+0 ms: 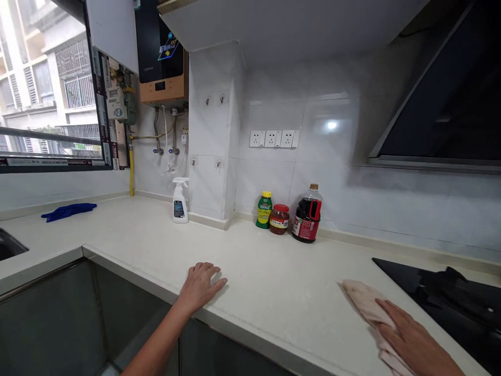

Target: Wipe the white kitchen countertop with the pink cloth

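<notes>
Left hand (200, 286) spread at lower centre, I have my right hand (410, 337) on one cloth (362, 300), lower right, whether gripping I cannot tell; two bottles (307, 222) flank one jar (279, 219) mid-frame.

left hand (199, 286): palm down, fingers (213, 270) loosely spread | right hand (415, 334): palm down, fingers together
</notes>
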`<state>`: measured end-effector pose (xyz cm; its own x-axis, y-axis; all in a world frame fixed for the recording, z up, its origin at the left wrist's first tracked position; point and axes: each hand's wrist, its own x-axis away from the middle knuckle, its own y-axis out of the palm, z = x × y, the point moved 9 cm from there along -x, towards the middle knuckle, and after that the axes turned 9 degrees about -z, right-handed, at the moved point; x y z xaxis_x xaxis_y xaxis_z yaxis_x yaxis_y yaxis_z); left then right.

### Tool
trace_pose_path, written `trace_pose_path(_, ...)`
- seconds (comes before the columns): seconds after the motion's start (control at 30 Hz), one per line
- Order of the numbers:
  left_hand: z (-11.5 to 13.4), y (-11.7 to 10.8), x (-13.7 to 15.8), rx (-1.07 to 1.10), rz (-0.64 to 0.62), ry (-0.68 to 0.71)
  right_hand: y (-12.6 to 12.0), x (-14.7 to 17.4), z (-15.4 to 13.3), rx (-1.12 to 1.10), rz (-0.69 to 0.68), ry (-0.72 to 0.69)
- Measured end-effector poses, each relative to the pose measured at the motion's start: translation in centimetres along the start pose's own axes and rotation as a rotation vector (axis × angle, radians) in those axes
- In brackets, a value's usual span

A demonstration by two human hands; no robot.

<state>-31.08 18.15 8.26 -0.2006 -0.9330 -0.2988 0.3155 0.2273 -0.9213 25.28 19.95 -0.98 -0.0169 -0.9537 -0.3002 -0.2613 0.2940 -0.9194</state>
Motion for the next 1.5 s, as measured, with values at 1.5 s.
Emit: trace_pose_path(1.5,0.6,0.1,0.4,0.073,0.023,0.064,4.1,-15.5,-14.9,0.207,-0.050,-0.054)
